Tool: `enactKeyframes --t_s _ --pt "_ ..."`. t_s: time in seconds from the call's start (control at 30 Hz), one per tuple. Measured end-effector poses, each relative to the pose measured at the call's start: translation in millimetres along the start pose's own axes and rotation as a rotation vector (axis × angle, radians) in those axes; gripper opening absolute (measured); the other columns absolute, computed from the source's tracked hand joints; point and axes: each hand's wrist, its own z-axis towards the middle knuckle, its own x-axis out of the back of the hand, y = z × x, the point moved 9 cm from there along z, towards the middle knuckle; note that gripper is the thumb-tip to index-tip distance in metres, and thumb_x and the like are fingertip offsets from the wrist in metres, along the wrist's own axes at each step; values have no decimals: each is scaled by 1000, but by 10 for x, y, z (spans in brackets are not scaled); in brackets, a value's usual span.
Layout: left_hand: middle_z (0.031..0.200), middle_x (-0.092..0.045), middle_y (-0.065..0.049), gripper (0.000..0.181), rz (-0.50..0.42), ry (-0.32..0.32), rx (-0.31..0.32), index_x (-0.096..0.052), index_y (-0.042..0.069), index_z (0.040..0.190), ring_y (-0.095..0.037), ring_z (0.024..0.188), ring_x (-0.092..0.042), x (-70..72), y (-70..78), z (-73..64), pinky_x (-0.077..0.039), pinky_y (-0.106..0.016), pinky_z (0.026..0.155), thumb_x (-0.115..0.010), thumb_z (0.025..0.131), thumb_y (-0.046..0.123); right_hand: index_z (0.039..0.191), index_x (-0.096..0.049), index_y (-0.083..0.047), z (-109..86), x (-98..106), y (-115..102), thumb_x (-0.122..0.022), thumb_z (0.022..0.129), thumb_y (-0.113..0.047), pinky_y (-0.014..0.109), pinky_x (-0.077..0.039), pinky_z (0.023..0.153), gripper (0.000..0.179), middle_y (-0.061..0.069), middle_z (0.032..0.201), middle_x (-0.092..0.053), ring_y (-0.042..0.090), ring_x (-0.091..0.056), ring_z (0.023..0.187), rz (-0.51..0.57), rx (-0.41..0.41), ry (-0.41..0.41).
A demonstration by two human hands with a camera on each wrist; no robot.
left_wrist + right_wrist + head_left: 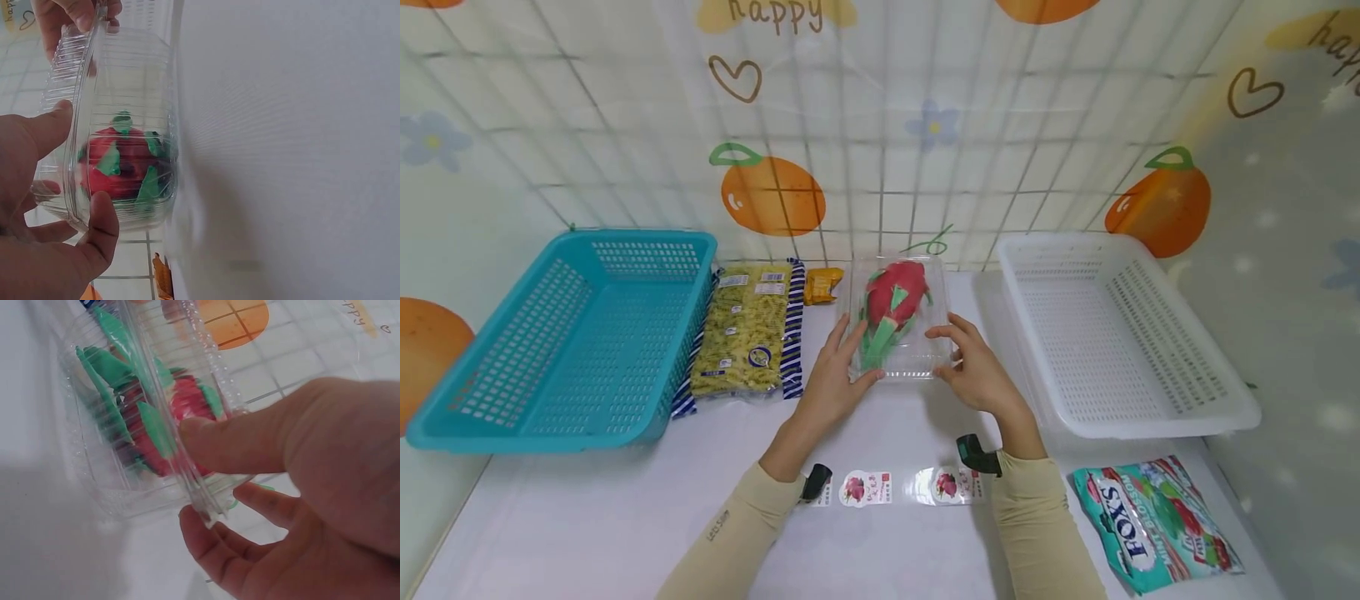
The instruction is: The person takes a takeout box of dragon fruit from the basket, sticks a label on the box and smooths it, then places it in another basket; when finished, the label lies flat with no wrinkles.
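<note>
A clear plastic box (917,371) with a ribbed lid stands at the back middle of the table. Inside lies a red dragon fruit (901,287) with green leaf tips, seen through the plastic in both wrist views. My left hand (829,385) grips the box's near left corner, its thumb at the front rim and the fingers along the side. At the right corner, my right hand (979,371) pinches the lid's rim between thumb (219,444) and fingers, which curl below the edge. The lid sits down over the fruit.
Left of the box lie a bag of pasta (741,325) and a small orange packet (822,285). A blue basket (561,446) stands far left, a white basket (1150,429) right. Dragon-fruit stickers (865,488) lie near the forearms, and a FOX'S candy bag (1157,525) front right.
</note>
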Motion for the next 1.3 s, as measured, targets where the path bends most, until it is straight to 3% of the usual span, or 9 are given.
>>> enactKeyframes --t_s 0.5,0.7,0.83,0.97,1.07,1.3 --pt "171 -17 -12 79 18 -23 8 -36 16 160 -42 147 -39 -23 -7 -23 -40 -56 116 -76 94 29 137 -57 -15 -38 15 -4 -71 92 -1 36 -53 84 50 16 168 -23 26 -56 98 1 13 -13" --pt "170 -21 -13 74 47 -42 6 -37 19 159 -42 143 -45 32 38 -26 -45 -55 112 -73 96 32 145 -52 -14 -49 97 -22 -70 93 -3 47 -55 98 56 12 168 -27 35 -61 113 3 -7 -20" --pt "169 -22 -15 73 73 -87 27 -33 22 161 -40 133 -56 84 38 -79 -51 -56 105 -69 98 36 154 -41 -14 -112 154 -33 -70 95 -10 53 -52 103 66 12 169 -25 41 -59 127 -67 -36 -35" --pt "168 -23 -15 73 85 -97 57 -32 23 161 -33 121 -64 228 40 -200 -58 -50 92 -68 99 37 158 -34 -12 -223 248 -114 -71 95 -17 57 -48 106 73 14 169 -22 42 -53 136 -183 -40 -32" --pt "165 -29 -13 72 95 -89 76 -34 21 160 -32 122 -62 360 23 -331 -59 -47 89 -68 98 36 157 -35 -10 -326 329 -206 -72 95 -19 58 -48 107 73 15 167 -26 41 -53 135 -225 -18 -8" --pt "143 -54 -11 57 169 -121 84 -52 15 149 -28 113 -62 588 -47 -711 -58 -42 88 -69 98 34 147 -51 -10 -564 437 -300 -74 94 -19 52 -55 96 59 13 148 -52 36 -64 118 -206 34 46"
